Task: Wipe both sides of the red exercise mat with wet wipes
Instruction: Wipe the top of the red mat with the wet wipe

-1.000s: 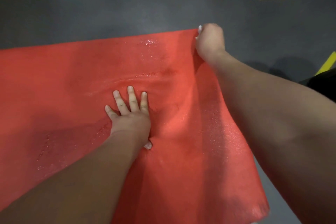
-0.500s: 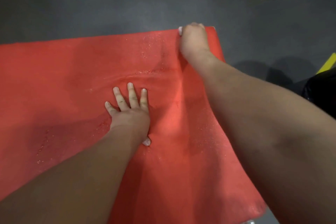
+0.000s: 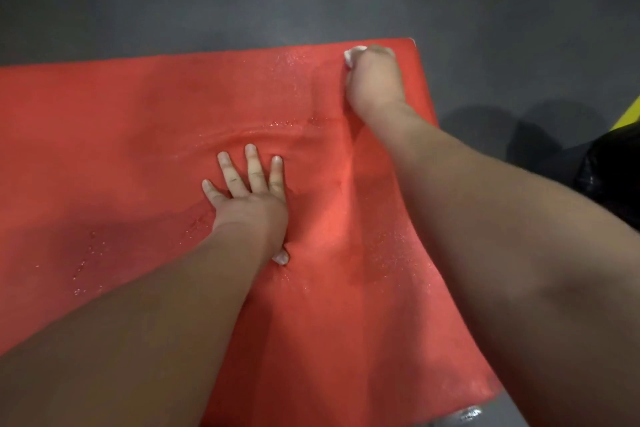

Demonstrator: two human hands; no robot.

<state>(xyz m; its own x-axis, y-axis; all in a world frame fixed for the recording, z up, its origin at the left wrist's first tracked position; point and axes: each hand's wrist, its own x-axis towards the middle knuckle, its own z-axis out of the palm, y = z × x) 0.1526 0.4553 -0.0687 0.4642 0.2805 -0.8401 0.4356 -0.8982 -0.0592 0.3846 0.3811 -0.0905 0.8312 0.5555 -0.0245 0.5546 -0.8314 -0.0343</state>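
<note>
Left hand [image 3: 249, 204]: flat, palm down, four fingers [image 3: 256, 166] spread and pointing away from the body; thumb tucked back under the wrist, only its tip showing.
Left forearm: bare, running from the lower left corner up to the wrist, nearly straight.
Right hand [image 3: 374, 80]: curled into a loose fist, knuckles up, well beyond the left fingertips and off to their right.
Right fingers: folded under and hidden, apparently closed on something white that peeks out just past them.
Right forearm: bare, extended forward from the lower right edge.
</note>
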